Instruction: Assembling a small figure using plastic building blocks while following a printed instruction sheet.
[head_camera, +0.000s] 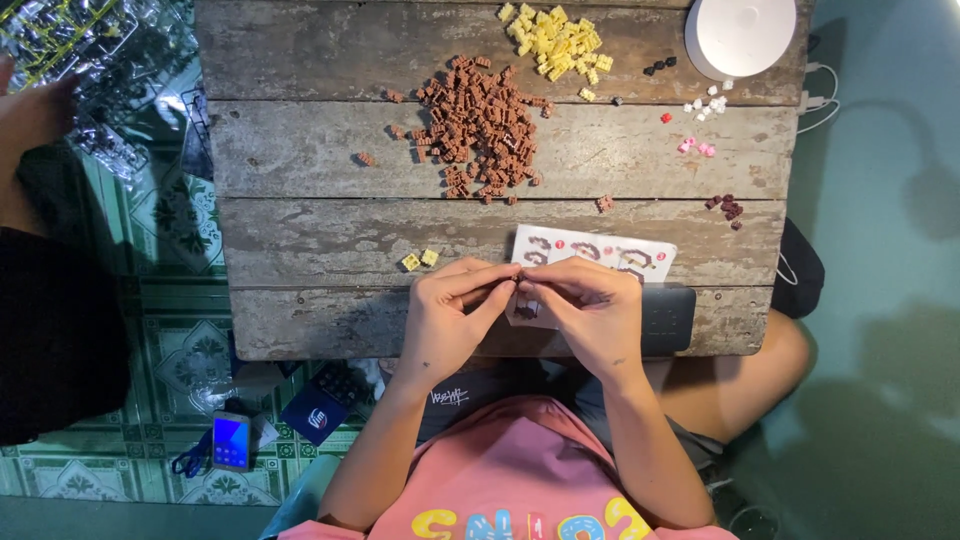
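Observation:
My left hand (450, 315) and my right hand (590, 310) meet at the near edge of a weathered wooden table (330, 240). Their fingertips pinch a tiny brown brick piece (512, 286) between them; most of it is hidden by the fingers. Under my hands lies a white instruction sheet (600, 250) with small pictures. A big heap of brown mini bricks (480, 125) sits at the table's middle. Two yellow bricks (420, 259) rest just left of my left hand.
A yellow brick pile (555, 40) and a round white object (740, 35) sit at the far edge, with small white, pink and dark red bricks (725, 207) on the right. A black flat object (668, 318) lies by my right hand. Another person's hand (35, 110) is at far left. A phone (231, 441) lies on the tiled floor.

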